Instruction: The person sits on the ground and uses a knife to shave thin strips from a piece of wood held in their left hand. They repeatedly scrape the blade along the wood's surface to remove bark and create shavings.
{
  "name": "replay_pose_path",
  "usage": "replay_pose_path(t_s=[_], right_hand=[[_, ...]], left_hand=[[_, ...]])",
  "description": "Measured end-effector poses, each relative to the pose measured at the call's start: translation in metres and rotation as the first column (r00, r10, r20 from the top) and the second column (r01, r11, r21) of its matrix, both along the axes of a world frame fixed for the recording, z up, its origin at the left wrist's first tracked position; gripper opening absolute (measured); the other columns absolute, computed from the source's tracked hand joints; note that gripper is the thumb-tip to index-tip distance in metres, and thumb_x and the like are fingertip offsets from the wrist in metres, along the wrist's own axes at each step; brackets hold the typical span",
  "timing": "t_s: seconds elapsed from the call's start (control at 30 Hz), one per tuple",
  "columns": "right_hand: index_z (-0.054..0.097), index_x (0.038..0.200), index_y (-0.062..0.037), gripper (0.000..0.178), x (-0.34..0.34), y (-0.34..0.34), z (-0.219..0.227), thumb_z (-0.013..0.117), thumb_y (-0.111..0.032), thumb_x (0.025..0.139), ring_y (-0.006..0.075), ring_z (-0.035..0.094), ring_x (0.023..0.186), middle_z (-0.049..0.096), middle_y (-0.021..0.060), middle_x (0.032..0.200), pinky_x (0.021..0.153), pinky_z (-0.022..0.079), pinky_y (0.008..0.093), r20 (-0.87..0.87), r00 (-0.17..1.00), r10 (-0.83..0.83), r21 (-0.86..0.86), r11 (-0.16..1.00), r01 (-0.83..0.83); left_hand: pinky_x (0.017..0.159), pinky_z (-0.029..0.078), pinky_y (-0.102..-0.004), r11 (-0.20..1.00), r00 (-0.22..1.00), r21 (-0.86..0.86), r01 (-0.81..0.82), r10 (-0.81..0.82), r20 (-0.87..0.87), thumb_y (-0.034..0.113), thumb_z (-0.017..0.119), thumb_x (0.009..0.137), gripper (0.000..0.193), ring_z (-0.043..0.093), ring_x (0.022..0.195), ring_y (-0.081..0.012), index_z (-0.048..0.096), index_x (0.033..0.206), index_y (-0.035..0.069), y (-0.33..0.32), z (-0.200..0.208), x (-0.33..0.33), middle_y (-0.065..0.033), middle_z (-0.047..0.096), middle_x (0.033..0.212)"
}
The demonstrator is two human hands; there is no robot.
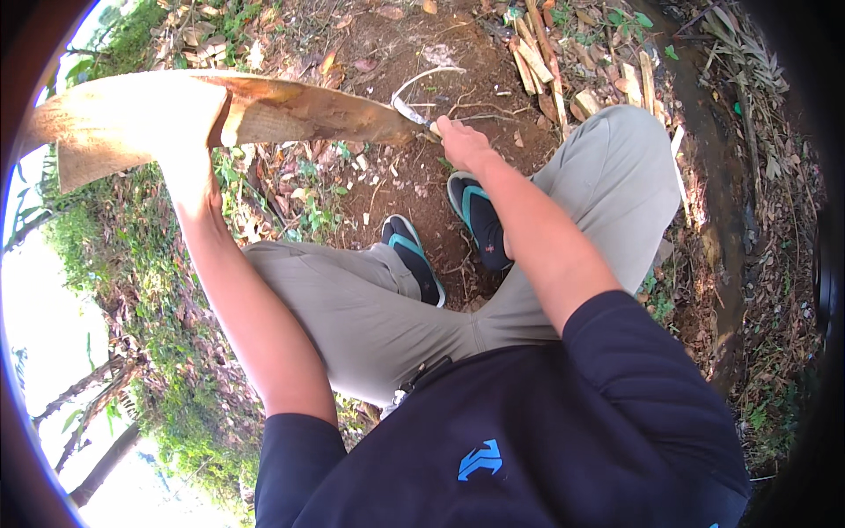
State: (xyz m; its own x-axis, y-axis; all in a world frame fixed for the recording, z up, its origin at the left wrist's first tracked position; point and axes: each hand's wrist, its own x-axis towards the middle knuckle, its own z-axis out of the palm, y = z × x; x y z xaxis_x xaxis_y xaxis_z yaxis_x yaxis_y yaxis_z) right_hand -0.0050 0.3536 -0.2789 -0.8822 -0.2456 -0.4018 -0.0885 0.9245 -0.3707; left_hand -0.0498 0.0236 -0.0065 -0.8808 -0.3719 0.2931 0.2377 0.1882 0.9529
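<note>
My right hand (462, 143) is closed round the short pale handle of a sickle (407, 108). The sickle's thin curved blade arcs up and away to the right, over the soil. Just left of it is the narrow, darker end of a long, flat tan-brown piece (308, 113) that looks like a dried palm sheath or a slab of wood. My left hand (187, 169) grips this piece near its broad, sunlit left part. Glare and the piece hide most of the left fingers. Whether the blade touches the piece, I cannot tell.
Split wood sticks (531, 62) lie at the far right, with more pieces beside my right knee. My sandalled feet (414, 255) rest on brown soil (370, 53). Green plants and leaf litter cover the left side. A dark, wet-looking channel (723, 202) runs along the right.
</note>
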Motion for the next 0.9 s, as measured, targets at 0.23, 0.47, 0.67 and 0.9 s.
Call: replay_pose_path(t_s=[0.23, 0.47, 0.67, 0.9], right_hand=[[0.045, 0.117, -0.0074, 0.029, -0.007, -0.016, -0.013, 0.054, -0.012, 0.09, 0.0378, 0.057, 0.109, 0.056, 0.0178, 0.12, 0.091, 0.047, 0.0481, 0.106, 0.504, -0.857, -0.196, 0.479, 0.856], [0.044, 0.115, -0.0073, 0.029, 0.006, -0.018, 0.008, 0.053, -0.007, 0.088, 0.0392, 0.062, 0.101, 0.056, 0.0209, 0.114, 0.088, 0.049, 0.0488, -0.097, 0.785, -0.611, -0.209, 0.784, 0.584], [0.044, 0.116, -0.0059, 0.027, 0.007, -0.01, 0.007, 0.047, -0.005, 0.09, 0.0376, 0.062, 0.104, 0.056, 0.0223, 0.116, 0.087, 0.05, 0.0484, -0.07, 0.909, -0.411, -0.136, 0.906, 0.4], [0.043, 0.115, -0.0028, 0.034, -0.004, -0.007, 0.012, 0.053, -0.025, 0.092, 0.0417, 0.062, 0.101, 0.062, 0.025, 0.109, 0.088, 0.048, 0.0496, 0.038, 0.588, -0.808, -0.321, 0.547, 0.773]], left_hand=[[0.099, 0.042, -0.0406, 0.998, 0.997, -0.055, -0.029, 0.033, 0.075, 0.019, 0.067, 0.087, 0.047, 0.053, 0.113, -0.0243, 0.051, 0.126, -0.002, 0.004, -0.014, 0.027, -0.0143, 0.057, 0.121], [0.099, 0.042, -0.0399, 0.996, 0.994, -0.088, -0.034, 0.043, 0.097, 0.018, 0.067, 0.087, 0.045, 0.054, 0.112, -0.0235, 0.052, 0.125, -0.002, 0.0, -0.018, 0.039, -0.014, 0.058, 0.12], [0.099, 0.042, -0.0393, 0.997, 1.0, -0.074, 0.001, 0.0, 0.014, 0.018, 0.067, 0.087, 0.044, 0.054, 0.112, -0.0229, 0.053, 0.124, -0.001, 0.002, 0.003, -0.003, -0.0137, 0.059, 0.119], [0.099, 0.042, -0.0386, 0.994, 1.0, -0.114, 0.0, 0.001, 0.013, 0.017, 0.067, 0.087, 0.042, 0.055, 0.111, -0.0221, 0.054, 0.123, -0.001, -0.002, 0.006, -0.002, -0.0133, 0.059, 0.118]])
